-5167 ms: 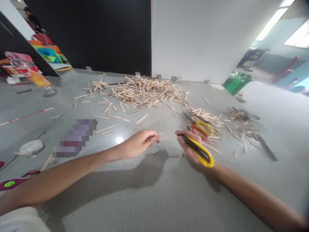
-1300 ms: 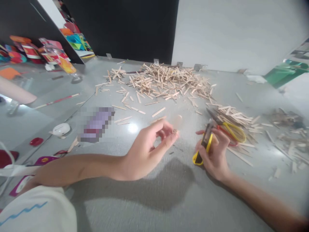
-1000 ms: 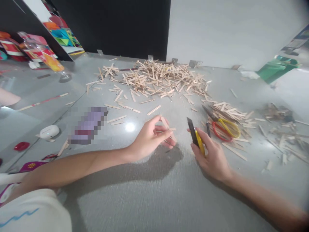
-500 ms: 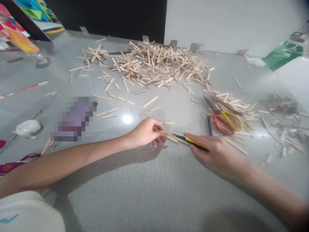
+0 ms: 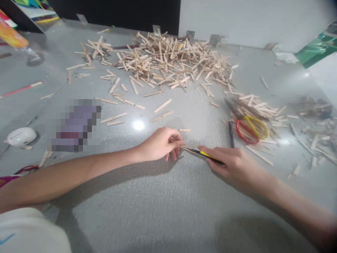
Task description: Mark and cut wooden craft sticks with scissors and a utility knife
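Note:
Between its thumb and fingers my left hand (image 5: 168, 143) pinches a thin wooden craft stick (image 5: 188, 149) just above the grey table. My right hand (image 5: 229, 158) is wrapped round a yellow and black utility knife (image 5: 210, 156). The knife's blade lies along the craft stick, close to my left fingertips; whether it bites into the wood I cannot tell. Another stick (image 5: 185, 130) lies flat just beyond my left hand. To the right of the knife are a dark pen (image 5: 231, 134) and scissors (image 5: 252, 129) with red and yellow handles.
A large heap of craft sticks (image 5: 168, 59) spreads along the back, with a smaller pile (image 5: 258, 105) at right. A blurred-out phone-like slab (image 5: 79, 123), a white rounded device (image 5: 21, 136) and a bottle (image 5: 15, 35) are on the left. Wood scraps (image 5: 316, 140) litter the far right.
The knife blade has come onto the craft stick, from a small gap beside it. The stick now appears edge-on. The view has shifted slightly.

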### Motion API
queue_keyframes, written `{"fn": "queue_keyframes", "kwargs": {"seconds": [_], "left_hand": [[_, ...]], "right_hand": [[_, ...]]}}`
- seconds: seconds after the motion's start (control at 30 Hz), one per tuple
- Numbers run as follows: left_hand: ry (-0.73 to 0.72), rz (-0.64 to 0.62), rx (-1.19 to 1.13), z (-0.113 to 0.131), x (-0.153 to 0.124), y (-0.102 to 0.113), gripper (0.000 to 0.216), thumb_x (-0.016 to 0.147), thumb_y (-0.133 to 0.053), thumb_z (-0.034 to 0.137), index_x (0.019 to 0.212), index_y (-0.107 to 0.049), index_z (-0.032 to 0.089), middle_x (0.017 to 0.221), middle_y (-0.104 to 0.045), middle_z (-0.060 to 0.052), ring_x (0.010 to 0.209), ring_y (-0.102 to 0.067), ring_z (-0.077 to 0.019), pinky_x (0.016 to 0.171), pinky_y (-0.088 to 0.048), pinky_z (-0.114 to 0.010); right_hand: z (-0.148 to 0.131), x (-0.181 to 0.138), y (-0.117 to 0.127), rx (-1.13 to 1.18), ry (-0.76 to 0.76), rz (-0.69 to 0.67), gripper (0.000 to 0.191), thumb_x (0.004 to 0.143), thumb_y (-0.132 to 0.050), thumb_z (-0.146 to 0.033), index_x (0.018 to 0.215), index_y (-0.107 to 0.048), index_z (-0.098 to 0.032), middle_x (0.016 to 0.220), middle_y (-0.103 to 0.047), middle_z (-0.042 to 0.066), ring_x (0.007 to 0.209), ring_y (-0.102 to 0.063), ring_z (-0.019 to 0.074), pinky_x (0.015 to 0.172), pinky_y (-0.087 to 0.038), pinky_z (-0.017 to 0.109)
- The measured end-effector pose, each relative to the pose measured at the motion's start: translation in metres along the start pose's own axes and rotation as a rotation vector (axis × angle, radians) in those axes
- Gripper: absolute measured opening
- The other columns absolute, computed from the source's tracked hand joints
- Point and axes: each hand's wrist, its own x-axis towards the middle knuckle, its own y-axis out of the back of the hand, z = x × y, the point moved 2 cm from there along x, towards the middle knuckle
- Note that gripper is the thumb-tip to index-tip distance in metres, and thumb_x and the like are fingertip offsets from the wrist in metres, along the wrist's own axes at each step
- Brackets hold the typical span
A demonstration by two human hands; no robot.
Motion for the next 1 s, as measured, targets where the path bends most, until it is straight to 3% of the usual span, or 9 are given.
{"fn": "queue_keyframes", "kwargs": {"seconds": [0.23, 0.5, 0.67, 1.0], "left_hand": [[-0.023, 0.002, 0.001, -0.005, 0.001, 0.001, 0.026, 0.107, -0.069, 0.036, 0.089, -0.069, 0.017, 0.074, -0.076, -0.006, 0.058, -0.077, -0.0174, 0.039, -0.052, -0.019], [-0.014, 0.017, 0.016, 0.000, 0.000, 0.000, 0.024, 0.106, -0.067, 0.033, 0.089, -0.070, 0.016, 0.073, -0.076, -0.007, 0.058, -0.075, -0.0180, 0.039, -0.051, -0.019], [-0.018, 0.011, 0.019, 0.001, -0.002, -0.001, 0.028, 0.105, -0.071, 0.039, 0.089, -0.071, 0.016, 0.075, -0.077, -0.008, 0.058, -0.075, -0.0181, 0.040, -0.052, -0.020], [-0.014, 0.013, 0.013, 0.000, -0.001, -0.003, 0.025, 0.106, -0.068, 0.033, 0.089, -0.070, 0.016, 0.074, -0.075, -0.006, 0.057, -0.075, -0.0175, 0.039, -0.049, -0.020]], "right_hand": [[-0.007, 0.000, 0.001, -0.105, 0.045, 0.003, 0.040, 0.118, -0.049, -0.025, 0.153, -0.067, -0.018, 0.081, -0.076, 0.005, 0.061, -0.066, 0.0193, 0.056, -0.047, 0.033], [-0.011, -0.003, 0.000, -0.183, 0.068, -0.003, 0.040, 0.118, -0.050, -0.022, 0.155, -0.065, -0.016, 0.083, -0.076, 0.006, 0.064, -0.070, 0.0214, 0.057, -0.050, 0.035], [-0.014, -0.004, 0.002, -0.178, 0.075, 0.004, 0.046, 0.116, -0.052, -0.019, 0.161, -0.060, -0.022, 0.086, -0.078, 0.005, 0.066, -0.071, 0.0209, 0.058, -0.050, 0.033], [-0.017, -0.001, 0.001, -0.262, 0.115, 0.007, 0.039, 0.118, -0.046, -0.018, 0.155, -0.059, -0.016, 0.084, -0.075, 0.004, 0.063, -0.069, 0.0210, 0.056, -0.047, 0.037]]}}
